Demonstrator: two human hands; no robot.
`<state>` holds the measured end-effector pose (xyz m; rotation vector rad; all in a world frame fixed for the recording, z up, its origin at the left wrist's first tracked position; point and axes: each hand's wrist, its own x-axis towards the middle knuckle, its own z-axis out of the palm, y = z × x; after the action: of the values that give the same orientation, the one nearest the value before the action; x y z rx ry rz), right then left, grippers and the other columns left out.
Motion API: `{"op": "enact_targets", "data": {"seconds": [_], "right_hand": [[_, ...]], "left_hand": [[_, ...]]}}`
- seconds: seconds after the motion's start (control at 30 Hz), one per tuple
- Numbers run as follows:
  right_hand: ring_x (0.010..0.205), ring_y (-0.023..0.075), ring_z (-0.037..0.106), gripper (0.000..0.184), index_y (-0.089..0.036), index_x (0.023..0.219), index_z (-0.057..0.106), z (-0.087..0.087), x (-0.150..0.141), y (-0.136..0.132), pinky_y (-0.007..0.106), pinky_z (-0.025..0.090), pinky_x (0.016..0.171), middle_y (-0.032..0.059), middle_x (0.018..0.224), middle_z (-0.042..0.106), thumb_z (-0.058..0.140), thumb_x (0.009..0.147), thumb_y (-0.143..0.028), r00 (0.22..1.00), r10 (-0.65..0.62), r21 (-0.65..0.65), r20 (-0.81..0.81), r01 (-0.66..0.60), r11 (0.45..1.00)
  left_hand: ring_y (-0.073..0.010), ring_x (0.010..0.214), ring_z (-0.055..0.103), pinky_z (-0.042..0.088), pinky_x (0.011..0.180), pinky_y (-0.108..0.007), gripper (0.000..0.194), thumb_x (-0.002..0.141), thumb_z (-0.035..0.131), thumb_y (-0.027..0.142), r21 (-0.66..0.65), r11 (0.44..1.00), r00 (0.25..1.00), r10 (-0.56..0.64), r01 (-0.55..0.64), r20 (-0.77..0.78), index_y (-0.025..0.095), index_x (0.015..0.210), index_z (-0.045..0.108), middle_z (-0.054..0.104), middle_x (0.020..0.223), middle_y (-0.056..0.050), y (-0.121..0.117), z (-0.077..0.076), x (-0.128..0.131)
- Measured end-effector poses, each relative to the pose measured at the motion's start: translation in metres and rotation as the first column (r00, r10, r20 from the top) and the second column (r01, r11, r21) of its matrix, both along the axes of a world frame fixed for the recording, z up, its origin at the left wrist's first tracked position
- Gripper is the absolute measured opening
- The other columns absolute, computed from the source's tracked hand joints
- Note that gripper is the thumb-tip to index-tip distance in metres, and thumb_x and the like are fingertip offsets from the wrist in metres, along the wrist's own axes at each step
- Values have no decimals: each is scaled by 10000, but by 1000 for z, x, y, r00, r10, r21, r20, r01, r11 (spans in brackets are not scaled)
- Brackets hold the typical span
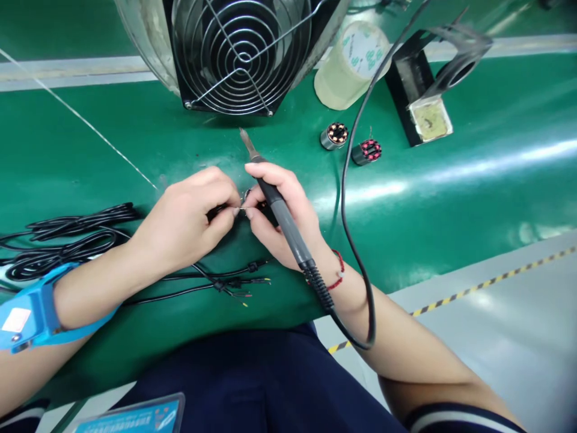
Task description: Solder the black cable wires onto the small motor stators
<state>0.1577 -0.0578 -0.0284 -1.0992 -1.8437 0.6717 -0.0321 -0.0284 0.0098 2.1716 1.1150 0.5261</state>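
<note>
My left hand is closed in a pinch on a small dark part with thin wires over the green mat. My right hand meets it fingertip to fingertip and pinches the same small part, while a black soldering iron lies gripped across its fingers, tip pointing up and away. The iron's black cord loops off past my right wrist. A blue wrist strap sits on my left forearm.
A black wire-grille fan stands just behind the hands. Two small wound stators, a tape roll and a black stand lie at back right. Black cables and stripped leads lie to the left and in front.
</note>
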Motion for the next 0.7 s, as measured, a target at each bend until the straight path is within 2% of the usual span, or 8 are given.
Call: {"op": "enact_targets", "data": {"seconds": [0.13,0.27,0.37,0.57,0.63,0.7], "right_hand": [[1017,214,661,472,-316,1334,511,-1,8,1,445,534,965,-10,966,731,502,903,-125,990,36,9,133,-37,999],[983,212,666,420,-323,1307,540,-2,9,4,443,537,950,-21,924,728,517,927,-148,987,41,72,157,-53,996],[961,207,679,379,-317,1306,544,-1,4,6,445,545,958,-19,930,728,505,958,-173,987,0,21,163,-3,1000],[1026,197,696,399,-318,1326,537,5,0,3,432,546,1039,-20,994,750,536,961,-155,996,-45,-16,83,46,999],[1044,190,705,392,-317,1328,555,13,4,-3,409,547,1057,-14,1025,759,543,975,-149,994,-106,-17,7,106,994],[967,173,735,353,-319,1313,594,23,9,-13,377,586,1002,-3,1122,759,551,995,-172,982,-177,-45,-64,174,984]], "left_hand": [[-171,751,615,473,681,-310,150,866,547,237,-94,992,996,88,-87,13,208,754,643,674,838,-28,3,-2,1],[-157,718,594,458,658,-301,140,843,570,245,-150,982,992,123,-115,41,201,735,646,655,821,-24,4,-5,1],[-151,701,581,457,648,-299,124,831,583,234,-169,977,989,140,-130,45,202,733,652,652,819,-20,5,-6,0],[-168,762,606,472,654,-306,112,817,592,203,-173,976,988,142,-132,52,207,718,644,666,857,-28,5,-7,2],[-167,760,603,467,657,-314,118,820,589,194,-179,975,989,143,-133,47,209,711,634,667,864,-31,5,-6,2],[-159,738,590,459,654,-321,128,826,584,194,-180,975,989,144,-133,44,212,705,623,663,864,-32,5,-6,3]]}}
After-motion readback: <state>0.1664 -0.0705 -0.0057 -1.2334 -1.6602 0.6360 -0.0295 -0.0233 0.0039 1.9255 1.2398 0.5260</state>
